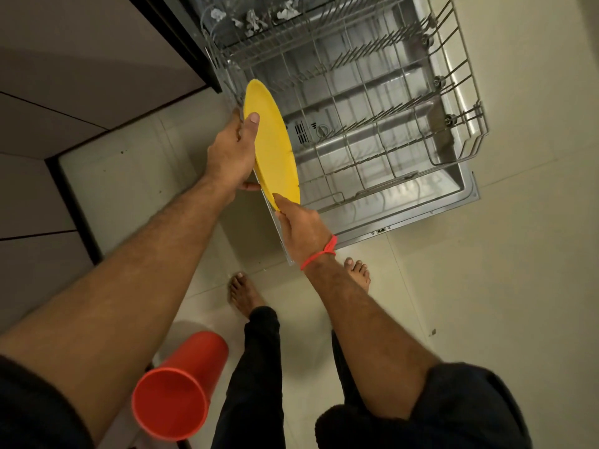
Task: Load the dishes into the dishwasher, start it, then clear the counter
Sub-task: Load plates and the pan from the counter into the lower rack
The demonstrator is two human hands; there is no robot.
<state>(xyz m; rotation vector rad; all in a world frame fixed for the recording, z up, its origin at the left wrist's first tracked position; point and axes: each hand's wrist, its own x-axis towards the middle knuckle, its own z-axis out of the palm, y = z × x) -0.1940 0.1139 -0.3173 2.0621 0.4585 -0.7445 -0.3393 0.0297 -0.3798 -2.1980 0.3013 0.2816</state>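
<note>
Over lower rack (372,102): left hand (231,150) grips yellow plate (275,147), thumb on face; right hand (299,226) apparently pinches rim.

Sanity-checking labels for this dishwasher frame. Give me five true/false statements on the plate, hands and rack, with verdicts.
1. Both hands hold the yellow plate. True: the left hand grips its far edge, the right hand its near edge.
2. The plate already stands in the lower rack. False: it is held on edge at the rack's side, not yet seated.
3. The pulled-out lower rack holds several plates. False: no dishes show in it.
4. A red cup shows near the bottom of the view. True.
5. The red band is on the left wrist. False: right wrist.
</note>
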